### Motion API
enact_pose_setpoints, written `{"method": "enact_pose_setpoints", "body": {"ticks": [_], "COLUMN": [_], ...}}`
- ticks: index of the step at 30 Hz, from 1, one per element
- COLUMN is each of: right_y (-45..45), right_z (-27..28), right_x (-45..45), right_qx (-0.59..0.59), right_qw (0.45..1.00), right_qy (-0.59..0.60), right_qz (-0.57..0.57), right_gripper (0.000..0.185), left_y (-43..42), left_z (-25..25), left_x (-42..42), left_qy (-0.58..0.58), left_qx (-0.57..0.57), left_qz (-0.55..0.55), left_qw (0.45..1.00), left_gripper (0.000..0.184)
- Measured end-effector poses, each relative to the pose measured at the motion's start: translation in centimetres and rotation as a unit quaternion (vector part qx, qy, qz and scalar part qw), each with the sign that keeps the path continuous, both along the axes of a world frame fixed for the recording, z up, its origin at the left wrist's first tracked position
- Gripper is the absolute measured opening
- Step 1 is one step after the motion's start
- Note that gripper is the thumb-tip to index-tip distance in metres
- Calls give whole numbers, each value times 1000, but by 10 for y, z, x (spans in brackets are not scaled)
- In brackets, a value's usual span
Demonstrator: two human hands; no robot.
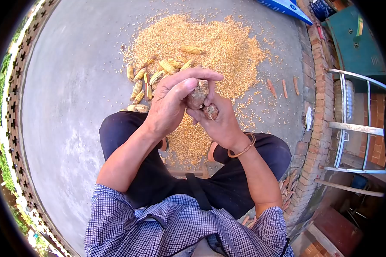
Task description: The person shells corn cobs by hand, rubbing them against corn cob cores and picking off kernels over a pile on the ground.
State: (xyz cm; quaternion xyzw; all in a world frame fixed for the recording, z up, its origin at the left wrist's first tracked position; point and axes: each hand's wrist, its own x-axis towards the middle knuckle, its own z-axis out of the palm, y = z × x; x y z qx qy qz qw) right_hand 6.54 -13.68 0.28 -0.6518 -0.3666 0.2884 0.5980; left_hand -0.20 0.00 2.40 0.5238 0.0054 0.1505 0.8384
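My left hand [169,103] is closed around a brownish corn cob [196,96], its thumb pressed along the top and one finger stretched over the far side. Right against it, my right hand [224,122] grips a second corn cob [210,112], whose round broken end shows between the fingers. The two cobs are close together; whether kernels remain on their hidden sides I cannot tell. Beneath and beyond both hands spreads a large pile of loose yellow kernels [227,47]. Several whole ears of corn [137,90] lie at its left edge.
Bare reddish cobs [272,88] lie on the concrete floor [64,107] to the right. A low brick edge [316,85] runs along that side, with a metal ladder [356,126] and a green cabinet [358,47] beyond. A blue object [287,8] is at the top.
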Motion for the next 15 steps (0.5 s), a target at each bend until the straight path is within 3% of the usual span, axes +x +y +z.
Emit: {"method": "enact_pose_setpoints", "body": {"ticks": [2, 5, 10, 15], "right_y": [-1, 0, -2, 1], "right_z": [1, 4, 1, 10], "right_x": [3, 0, 5, 3], "right_qx": [5, -7, 25, 34], "right_qw": [1000, 992, 994, 989], "right_qy": [-14, 123, 103, 142], "right_qz": [6, 3, 27, -8], "right_gripper": [19, 17, 18, 21], "left_y": [2, 2, 2, 7], "left_z": [2, 1, 2, 6], "left_x": [0, -3, -5, -8], "left_qy": [3, 44, 37, 27], "left_qx": [7, 30, 49, 38], "left_qz": [-18, -4, 20, 4], "left_qw": [1000, 999, 998, 999], "left_gripper": [48, 52, 54, 44]}}
